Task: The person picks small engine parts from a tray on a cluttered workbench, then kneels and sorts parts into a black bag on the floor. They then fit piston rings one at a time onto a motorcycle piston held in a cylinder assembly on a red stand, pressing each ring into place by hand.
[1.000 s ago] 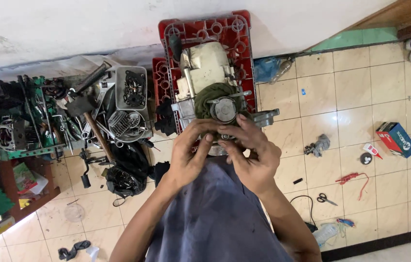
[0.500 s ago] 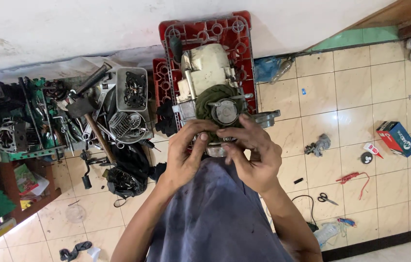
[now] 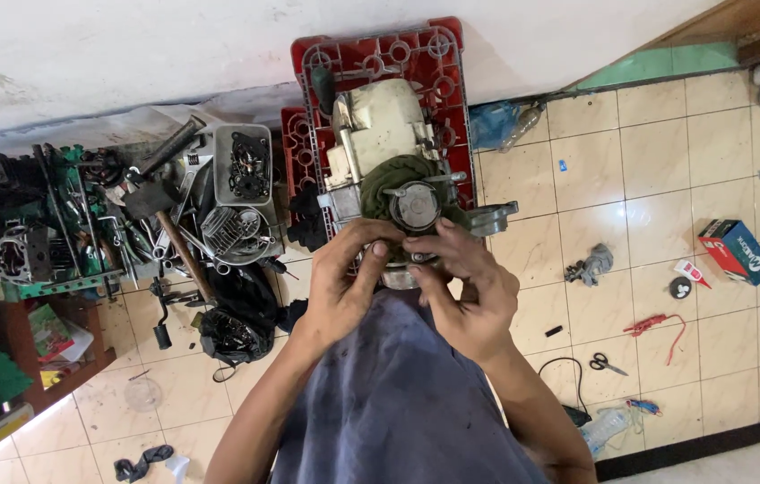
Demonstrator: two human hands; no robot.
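Note:
A metal engine part (image 3: 391, 134) with a round hub and a dark green cloth (image 3: 380, 190) wrapped around it lies on a red plastic crate (image 3: 434, 67). My left hand (image 3: 344, 285) and my right hand (image 3: 462, 287) meet at the engine's near edge, fingers curled on a small metal piece (image 3: 398, 274) there. What exactly the fingertips pinch is hidden. My blue-grey clothing (image 3: 398, 394) fills the lower middle of the view.
Left of the crate lie tools: a hammer (image 3: 165, 220), a grey tray of small parts (image 3: 244, 161), a black bag (image 3: 232, 327) and engine casings (image 3: 4, 255). On the tiled floor to the right are a blue box (image 3: 737, 251), scissors (image 3: 608, 363), a rag (image 3: 588, 265) and a red wire (image 3: 658, 321).
Both hands have stayed at the engine's near edge with only slight finger shifts; the right fingers have closed in a little toward the left hand.

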